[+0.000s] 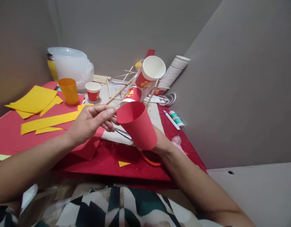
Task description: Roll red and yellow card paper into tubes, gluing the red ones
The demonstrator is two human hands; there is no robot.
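Note:
A rolled red paper tube [143,129] is held tilted above the front of the table, its round opening facing up and left. My left hand [97,119] pinches the rim of that opening between thumb and fingers. My right hand [161,140] is behind and beside the tube's lower right, gripping it; its fingers are mostly hidden by the paper. Under the tube, partly covered, are scissors with an orange handle [151,161]. Just beyond stands a structure of thin wooden sticks [122,91] and red-and-white paper cups [145,75].
Yellow paper sheets [38,99] and strips lie on red paper [8,129] at left. Behind stand an orange cup [69,93], a small paper cup [93,93] and a white bowl [72,66]. Stacked paper cups [175,72], a marker [171,120] and a glue stick [176,119] are at right.

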